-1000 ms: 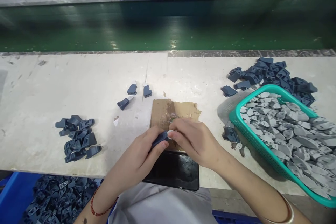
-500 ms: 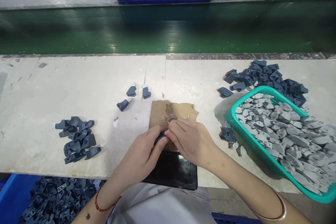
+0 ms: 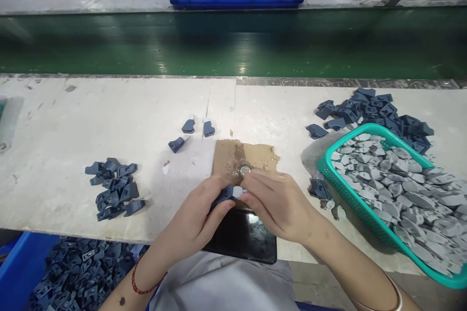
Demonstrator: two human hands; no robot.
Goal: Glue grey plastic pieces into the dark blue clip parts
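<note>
Between thumb and fingers, my left hand (image 3: 195,216) grips a dark blue-grey plastic part (image 3: 223,195). A small light grey plastic piece (image 3: 238,191) meets this part's right end, and my right hand (image 3: 280,204) pinches its other end. Both hands are over a brown cardboard sheet (image 3: 264,153), where a small round shiny thing (image 3: 243,170) sits in a wet-looking patch. Below the hands lies a flat black glossy object (image 3: 242,240), partly covered by my left hand. Three blue-grey parts with pale tips (image 3: 188,126) lie beyond the cardboard to the left.
A turquoise basket (image 3: 323,165) of grey pieces stands at right, beside a heap of blue-grey parts (image 3: 372,107). Another small pile (image 3: 115,189) lies left. A blue bin (image 3: 22,265) full of parts is below the table edge. A green conveyor belt (image 3: 109,46) runs behind.
My hands have drawn slightly apart, so the light grey piece now shows between them at the end of the blue-grey part. The whole view has shifted slightly.
</note>
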